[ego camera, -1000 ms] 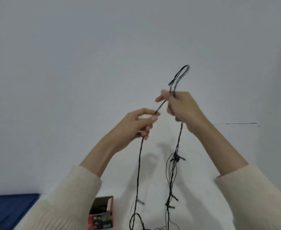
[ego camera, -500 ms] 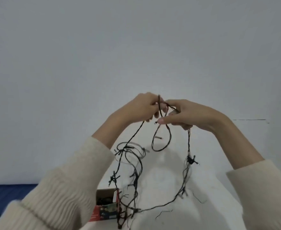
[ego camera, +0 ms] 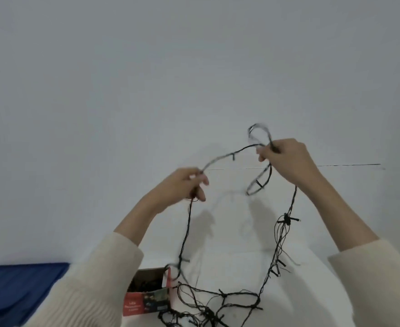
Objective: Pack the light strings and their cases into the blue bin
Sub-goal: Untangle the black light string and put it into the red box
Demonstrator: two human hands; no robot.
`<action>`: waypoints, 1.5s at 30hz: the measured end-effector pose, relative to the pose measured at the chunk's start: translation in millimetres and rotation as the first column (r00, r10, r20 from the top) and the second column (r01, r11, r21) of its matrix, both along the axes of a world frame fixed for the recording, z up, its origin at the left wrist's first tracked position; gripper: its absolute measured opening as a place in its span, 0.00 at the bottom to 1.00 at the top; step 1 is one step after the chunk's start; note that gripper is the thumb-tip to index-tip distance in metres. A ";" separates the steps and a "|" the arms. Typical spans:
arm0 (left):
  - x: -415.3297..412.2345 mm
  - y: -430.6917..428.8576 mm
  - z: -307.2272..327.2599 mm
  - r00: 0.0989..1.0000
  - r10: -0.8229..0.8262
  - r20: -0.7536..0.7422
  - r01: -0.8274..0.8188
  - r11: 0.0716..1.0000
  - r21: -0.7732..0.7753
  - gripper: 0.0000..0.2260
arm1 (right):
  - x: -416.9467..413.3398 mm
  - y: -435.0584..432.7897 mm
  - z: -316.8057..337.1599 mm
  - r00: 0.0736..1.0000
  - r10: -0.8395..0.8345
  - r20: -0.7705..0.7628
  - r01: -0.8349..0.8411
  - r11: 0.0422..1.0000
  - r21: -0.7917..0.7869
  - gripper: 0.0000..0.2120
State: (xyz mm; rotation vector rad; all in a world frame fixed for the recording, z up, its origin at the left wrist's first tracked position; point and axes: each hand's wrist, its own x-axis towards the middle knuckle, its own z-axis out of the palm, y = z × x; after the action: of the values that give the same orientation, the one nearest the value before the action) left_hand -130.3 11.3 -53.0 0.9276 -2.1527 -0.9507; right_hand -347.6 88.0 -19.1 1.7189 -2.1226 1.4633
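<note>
A black light string (ego camera: 186, 232) is stretched in the air between my two raised hands. My left hand (ego camera: 185, 182) pinches one strand, which hangs down to a tangle on the white table (ego camera: 241, 267). My right hand (ego camera: 286, 159) grips a bunch of loops higher up; another strand drops from it to the same tangle. An open red cardboard case (ego camera: 147, 291) holding more dark string stands on the table below my left arm. The blue bin (ego camera: 17, 289) sits at the lower left, partly cut off by the frame edge.
A plain white wall fills the upper view. A thin dark line (ego camera: 347, 165) runs across it to the right of my right hand. My cream sleeves cover the lower corners.
My hands, joined half a second ago, have drawn apart: the right went up and right with the loops, the left down and left, stretching a strand between them.
</note>
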 end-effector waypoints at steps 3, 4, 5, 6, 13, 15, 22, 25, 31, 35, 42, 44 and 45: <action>-11.2 7.6 27.7 0.999 0.046 0.009 -0.042 0.961 -0.272 0.10 | 10.1 8.7 0.6 0.987 0.163 -0.017 -0.157 0.973 0.169 0.24; -17.3 12.1 37.0 0.992 0.049 0.117 0.002 0.916 -0.400 0.09 | 13.9 10.4 3.1 0.955 0.288 0.077 -0.297 0.937 0.186 0.28; -24.1 16.9 44.6 0.975 0.061 0.215 0.058 0.860 -0.507 0.09 | 18.3 12.2 5.3 0.904 0.401 0.149 -0.425 0.878 0.218 0.26; -30.1 20.6 50.5 0.964 0.082 0.253 0.084 0.809 -0.582 0.09 | 20.6 12.6 6.7 0.867 0.463 0.183 -0.497 0.829 0.255 0.20; -18.6 3.7 29.0 0.973 0.230 0.029 -0.172 0.799 -0.576 0.07 | 7.4 15.4 10.4 0.769 0.464 0.439 -0.528 0.849 0.028 0.13; -7.9 -4.4 7.8 0.975 0.219 0.018 -0.197 0.905 -0.377 0.07 | -4.9 14.7 13.9 0.686 0.439 0.580 -0.430 0.888 -0.164 0.13; 13.9 -12.2 -3.8 0.986 0.164 -0.026 -0.163 0.985 0.054 0.12 | -18.0 4.4 -5.0 0.897 0.087 0.434 -0.011 0.984 -0.175 0.15; 30.1 -6.6 10.8 0.989 -0.103 -0.107 0.133 0.938 0.321 0.05 | -26.8 5.5 -10.8 0.858 -0.019 0.513 0.145 0.968 -0.207 0.15; 38.3 -7.7 0.1 0.960 -0.003 0.281 -0.032 0.992 0.119 0.12 | -31.1 10.9 -21.7 0.966 -0.089 0.242 0.101 0.994 -0.040 0.09; -4.7 15.4 26.1 0.984 -0.047 0.172 0.070 0.989 -0.130 0.13 | 8.9 16.0 -10.2 0.973 0.231 0.030 -0.229 0.929 0.291 0.29; -14.2 29.8 46.1 0.984 -0.138 -0.111 0.122 0.983 -0.140 0.07 | 19.4 18.7 4.8 0.812 0.491 0.315 -0.548 0.828 0.121 0.15; -0.3 23.7 13.1 0.967 -0.253 -0.028 0.253 0.967 0.030 0.04 | 8.0 20.8 7.3 0.759 0.485 0.434 -0.501 0.861 -0.086 0.15; 5.2 21.3 -8.5 0.943 -0.313 0.116 0.301 0.947 0.110 0.04 | 3.3 19.9 7.5 0.712 0.487 0.506 -0.452 0.869 -0.199 0.15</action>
State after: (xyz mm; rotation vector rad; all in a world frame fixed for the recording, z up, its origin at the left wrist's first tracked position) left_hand -125.1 32.6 -61.5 0.7248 -2.4332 -1.1745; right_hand -344.3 108.0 -11.6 2.1295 -1.8652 2.3847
